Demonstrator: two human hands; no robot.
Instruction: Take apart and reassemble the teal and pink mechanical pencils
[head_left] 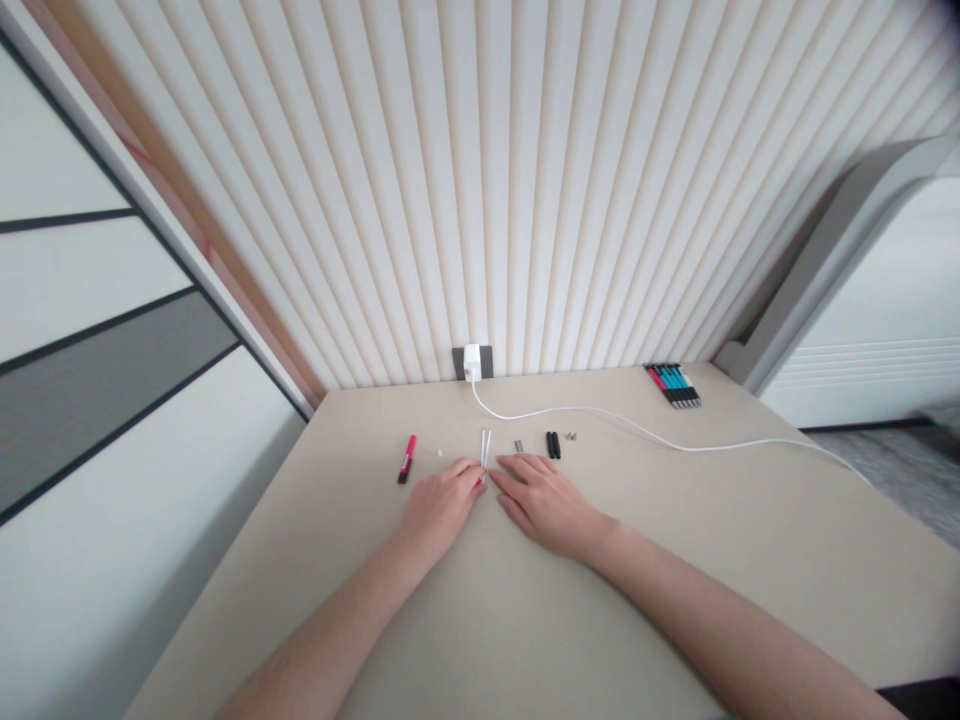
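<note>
Both arms reach forward, the left hand (439,510) and right hand (547,503) palm-down on the table (675,560). The left fingertips (471,472) touch two white tubes (485,450), grip unclear; the right fingers (510,475) lie flat, empty, just beside.

Count is recording one left hand (439,510) and one right hand (544,505), one red marker (406,459), two white rods (485,449), one grey piece (517,445), two black pieces (553,445), two small metal bits (571,436), one white plug (472,362), one white cable (600,410) and one grey wall plate (484,362). One row of pens (673,385) is also showing, its exact number remaining too small to read.
</note>
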